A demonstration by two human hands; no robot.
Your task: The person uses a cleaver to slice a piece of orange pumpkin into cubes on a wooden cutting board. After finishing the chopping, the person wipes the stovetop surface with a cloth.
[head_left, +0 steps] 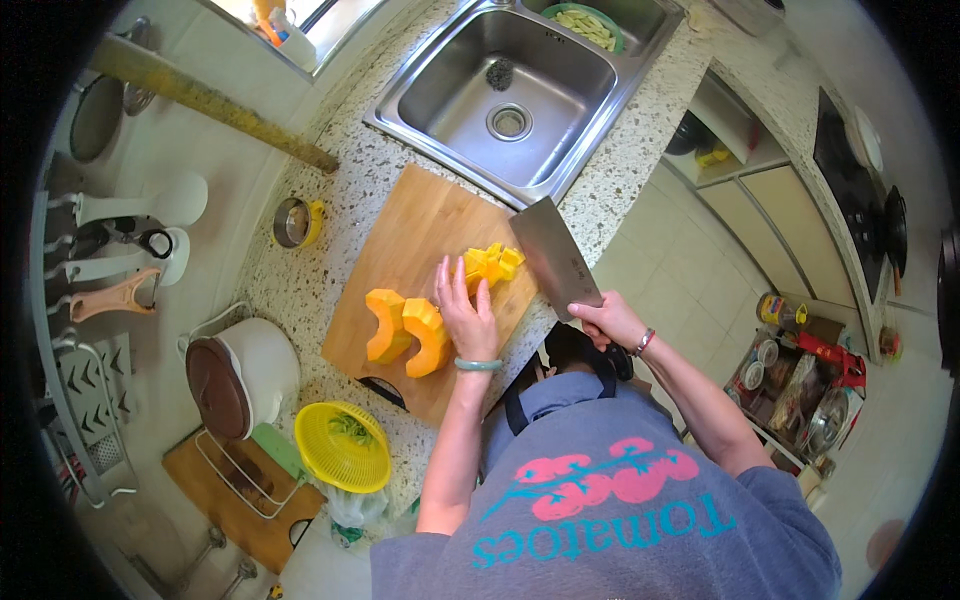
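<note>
Head view: holding a cleaver (pixel 555 260) beside chopped yellow squash (pixel 497 264)

Gripping the handle with the right hand (pixel 612 322), fingers curled around it, broad blade just right of the chunks. Reaching with the left hand (pixel 470 318), fingers spread, to the left side of the chunks; impossible to tell whether touching. Lying left of that hand on the same wooden board (pixel 415 225): two orange crescent slices (pixel 427 340). Resting on a speckled tabletop (pixel 345 140), near a steel sink (pixel 450 150).

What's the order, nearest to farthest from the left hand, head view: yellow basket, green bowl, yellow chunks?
From the left hand:
1. Yellow chunks: just ahead, on the cutting board.
2. Yellow basket: lower left in the picture.
3. Green bowl: far ahead, upper right.
</note>
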